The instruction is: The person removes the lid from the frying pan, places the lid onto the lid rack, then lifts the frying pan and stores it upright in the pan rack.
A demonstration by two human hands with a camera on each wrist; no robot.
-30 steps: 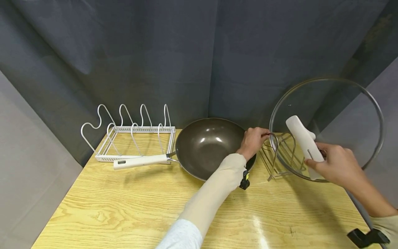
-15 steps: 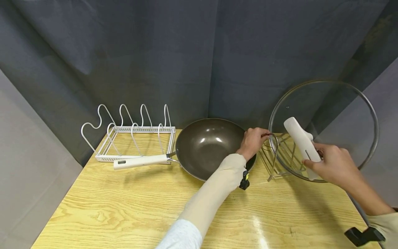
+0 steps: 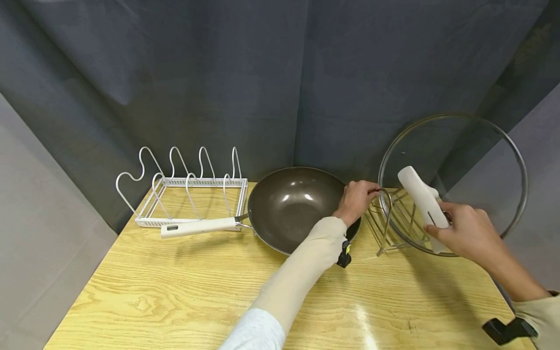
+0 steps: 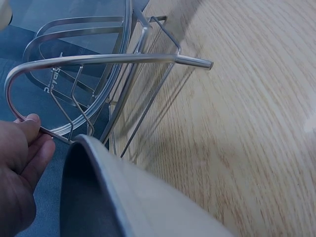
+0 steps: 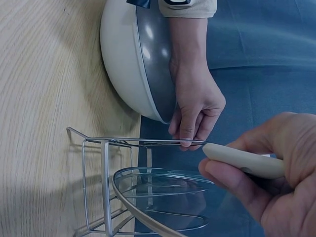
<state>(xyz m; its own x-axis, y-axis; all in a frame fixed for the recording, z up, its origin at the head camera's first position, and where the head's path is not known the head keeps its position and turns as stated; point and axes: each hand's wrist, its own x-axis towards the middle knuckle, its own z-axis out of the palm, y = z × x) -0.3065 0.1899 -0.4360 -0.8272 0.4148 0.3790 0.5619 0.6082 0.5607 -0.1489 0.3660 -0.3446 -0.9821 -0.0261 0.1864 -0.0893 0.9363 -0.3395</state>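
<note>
In the head view my left hand (image 3: 355, 198) pinches the top bend of a metal wire lid rack (image 3: 387, 226) at the table's right. The left wrist view shows thumb and fingertips on that hoop (image 4: 98, 59). My right hand (image 3: 465, 228) grips the white upright handle (image 3: 422, 194) of a large glass lid (image 3: 472, 155) with a metal rim. The lid stands tilted on edge, its lower left rim between the rack's hoops. In the right wrist view the rim (image 5: 126, 197) passes among the wires. Part of the rack shows through the glass.
A dark wok (image 3: 293, 209) stands left of the rack, under my left forearm, its white handle (image 3: 199, 227) pointing left. A white rack (image 3: 150, 222) with upright wire loops sits at the left back. Behind the wooden table (image 3: 175, 291) hangs a dark curtain (image 3: 218, 87).
My right hand and the lid have shifted slightly left and a little down, toward the rack. My left hand keeps its hold on the wire hoop.
</note>
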